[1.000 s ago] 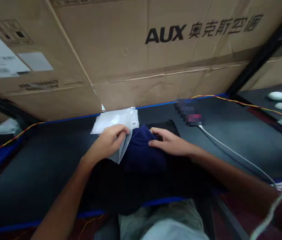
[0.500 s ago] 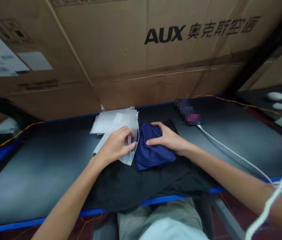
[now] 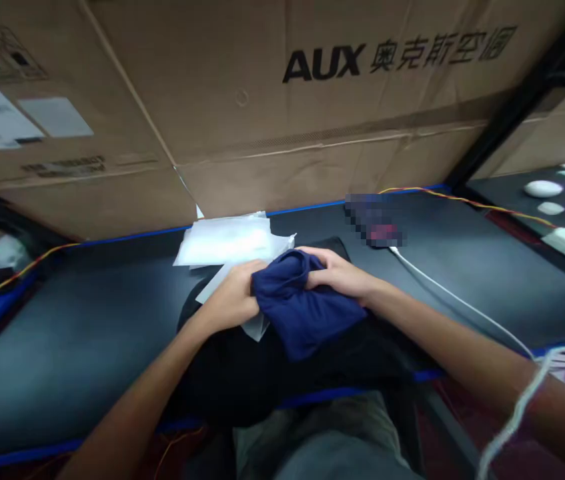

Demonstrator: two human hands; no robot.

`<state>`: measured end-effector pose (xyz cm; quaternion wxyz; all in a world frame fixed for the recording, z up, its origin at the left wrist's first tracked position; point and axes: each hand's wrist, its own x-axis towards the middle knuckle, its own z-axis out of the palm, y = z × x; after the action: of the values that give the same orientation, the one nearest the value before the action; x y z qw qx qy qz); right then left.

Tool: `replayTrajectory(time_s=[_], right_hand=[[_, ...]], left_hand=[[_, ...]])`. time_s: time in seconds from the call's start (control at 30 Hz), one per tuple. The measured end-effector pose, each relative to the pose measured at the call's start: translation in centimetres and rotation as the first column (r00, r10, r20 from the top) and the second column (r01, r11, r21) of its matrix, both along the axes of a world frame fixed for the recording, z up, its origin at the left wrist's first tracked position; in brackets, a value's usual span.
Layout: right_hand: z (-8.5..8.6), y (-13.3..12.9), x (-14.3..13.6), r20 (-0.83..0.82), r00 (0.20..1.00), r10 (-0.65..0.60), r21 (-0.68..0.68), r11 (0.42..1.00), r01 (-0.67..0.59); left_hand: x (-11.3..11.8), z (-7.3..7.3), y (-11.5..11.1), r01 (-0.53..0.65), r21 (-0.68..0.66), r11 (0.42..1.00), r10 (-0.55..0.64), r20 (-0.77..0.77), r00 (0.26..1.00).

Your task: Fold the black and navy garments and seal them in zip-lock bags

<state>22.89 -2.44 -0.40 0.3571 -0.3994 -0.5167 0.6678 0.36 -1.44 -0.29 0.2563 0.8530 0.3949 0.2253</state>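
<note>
A folded navy blue cloth (image 3: 307,313) is between my two hands, over a black cloth (image 3: 242,373) that lies across the table's front edge. My right hand (image 3: 339,273) grips the blue cloth's upper right part, thumb on top. My left hand (image 3: 235,293) is closed at the cloth's left edge; its fingertips are hidden behind the fabric. Part of a translucent plastic bag (image 3: 256,327) shows beneath the left hand and the blue cloth. Just behind lies a stack of white plastic bags (image 3: 225,240).
A large cardboard box (image 3: 242,133) stands along the back. On the dark table (image 3: 97,333), right of my hands, a blurred-out device (image 3: 372,223) has a white cable (image 3: 457,303) running from it. White objects (image 3: 543,189) sit at the far right.
My left hand has moved from the plastic bag's edge onto the blue cloth. The blue cloth is now lifted at its left and more bunched, covering part of the bag.
</note>
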Motion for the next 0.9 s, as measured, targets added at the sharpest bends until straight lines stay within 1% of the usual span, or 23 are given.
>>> replayTrajectory(time_s=[0.07,0.1,0.17,0.27,0.37,0.47,0.57,0.63,0.7,0.77,0.8,0.83,0.9], right_hand=[[-0.8,0.0,-0.5,0.068,0.997,0.03,0.036,0.999,-0.033],[-1.1,0.1,-0.6,0.102,0.994,0.03,0.042,0.999,-0.035],[-1.3,0.2,-0.7,0.162,0.987,0.016,0.036,0.999,-0.022],[-1.1,0.1,-0.8,0.225,0.974,-0.001,0.055,0.998,-0.012],[-0.9,0.0,-0.9,0.262,0.965,-0.029,0.155,0.988,-0.012],[-0.9,0.0,-0.8,0.271,0.962,-0.033,0.24,0.97,-0.034],[-1.0,0.2,-0.6,0.267,0.961,0.071,0.26,0.955,-0.143],[-1.3,0.2,-0.8,0.289,0.953,0.092,0.3,0.936,-0.182],[-1.5,0.3,-1.2,0.296,0.955,0.027,0.374,0.916,-0.142],[-1.7,0.3,-1.5,0.25,0.967,-0.042,0.405,0.912,-0.066],[-1.7,0.3,-1.5,0.209,0.977,-0.046,0.375,0.926,-0.037],[-1.6,0.3,-1.5,0.16,0.987,-0.03,0.303,0.953,-0.021],[-1.3,0.2,-1.1,0.036,0.999,0.023,0.076,0.997,-0.026]], left_hand=[[0.0,0.2,0.0,0.016,-0.025,1.0,-0.015,0.046,0.999],[-0.1,0.3,-0.1,0.003,-0.035,0.999,0.0,0.069,0.998],[-0.3,0.8,-0.2,-0.079,-0.034,0.996,0.082,0.112,0.99],[-0.3,1.5,-0.6,-0.157,0.039,0.987,0.149,0.159,0.976],[0.0,1.8,-1.2,-0.189,0.122,0.974,0.163,0.194,0.967],[0.7,1.3,-1.7,-0.172,0.095,0.981,0.151,0.193,0.97],[1.6,0.6,-2.2,-0.127,0.07,0.989,0.112,0.193,0.975],[2.1,0.3,-2.7,-0.12,0.092,0.988,0.097,0.227,0.969],[2.5,0.2,-3.2,-0.126,0.137,0.983,0.086,0.263,0.961],[2.7,0.2,-3.6,-0.098,0.184,0.978,0.047,0.265,0.963],[2.8,0.3,-3.7,-0.079,0.201,0.976,0.028,0.246,0.969],[2.9,0.3,-3.7,-0.068,0.206,0.976,0.024,0.211,0.977],[2.8,0.2,-3.4,-0.085,0.2,0.976,0.06,0.126,0.99]])
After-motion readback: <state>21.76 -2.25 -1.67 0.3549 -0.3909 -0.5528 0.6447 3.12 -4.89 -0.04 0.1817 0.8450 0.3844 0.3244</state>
